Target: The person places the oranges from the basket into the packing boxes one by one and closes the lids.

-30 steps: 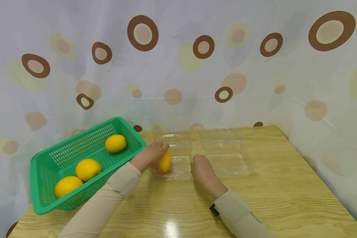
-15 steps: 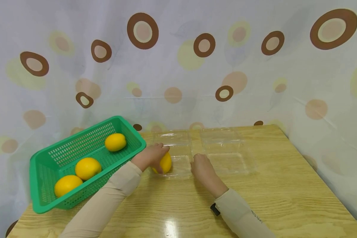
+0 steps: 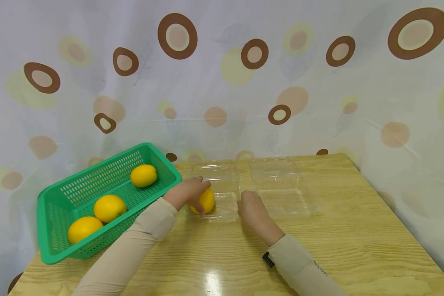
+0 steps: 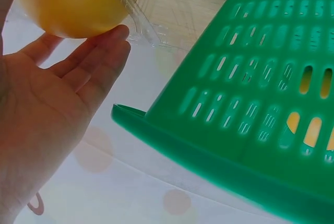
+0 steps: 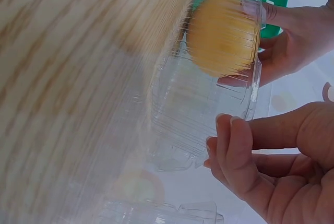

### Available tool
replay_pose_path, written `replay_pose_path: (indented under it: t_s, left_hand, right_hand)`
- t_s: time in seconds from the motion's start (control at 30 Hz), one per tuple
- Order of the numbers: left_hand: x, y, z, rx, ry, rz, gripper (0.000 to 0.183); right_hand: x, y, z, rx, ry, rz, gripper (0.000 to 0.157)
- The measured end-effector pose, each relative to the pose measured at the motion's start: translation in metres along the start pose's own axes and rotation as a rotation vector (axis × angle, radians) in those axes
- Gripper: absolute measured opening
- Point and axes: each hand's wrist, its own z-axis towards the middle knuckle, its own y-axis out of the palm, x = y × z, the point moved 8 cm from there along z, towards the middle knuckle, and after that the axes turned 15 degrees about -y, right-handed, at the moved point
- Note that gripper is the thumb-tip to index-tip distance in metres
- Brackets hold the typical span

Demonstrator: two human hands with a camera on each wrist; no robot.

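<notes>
A yellow lemon (image 3: pixel 207 201) lies at the left end of a clear plastic container (image 3: pixel 225 205) on the table. My left hand (image 3: pixel 188 193) grips it from the left, fingers over its far side and thumb at its near side. In the left wrist view, the fingertips reach the rim beneath the lemon (image 4: pixel 78 4), with a gap at the palm. My right hand (image 3: pixel 253 211) pinches the container's right edge between thumb and curled fingers; the right wrist view shows these fingertips close together at the clear rim (image 5: pixel 253 96).
A green perforated basket (image 3: pixel 159 154) stands at the left, with three more lemons (image 3: pixel 143 176) inside. Right of my right hand sits a second clear plastic container (image 3: pixel 281 201). A patterned curtain (image 3: pixel 214 82) hangs behind the wooden table (image 3: pixel 348 242).
My left hand has loosened slightly around the lemon, so more of it shows, and the lemon has shifted a touch to the right. The right hand stays at the container's edge.
</notes>
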Motion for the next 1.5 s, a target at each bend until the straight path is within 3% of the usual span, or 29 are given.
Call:
replay_pose_path:
  t_s: [0.43, 1.0, 1.33, 1.5]
  left_hand:
    - [-0.002, -0.003, 0.003, -0.001, -0.031, -0.009, 0.076]
    - [-0.004, -0.015, -0.003, 0.026, -0.034, 0.043, 0.071]
    - [-0.025, -0.032, -0.015, -0.086, -0.001, -0.141, 0.076]
    - [-0.045, -0.048, -0.023, -0.055, 0.03, -0.215, 0.07]
  right_hand:
    - [0.0, 0.0, 0.0, -0.002, 0.005, 0.01, 0.03]
    - [-0.002, -0.001, -0.001, -0.005, -0.001, -0.017, 0.022]
    - [0.001, 0.001, -0.002, -0.007, 0.002, 0.04, 0.026]
    - [0.0, 0.0, -0.002, -0.013, 0.016, 0.057, 0.024]
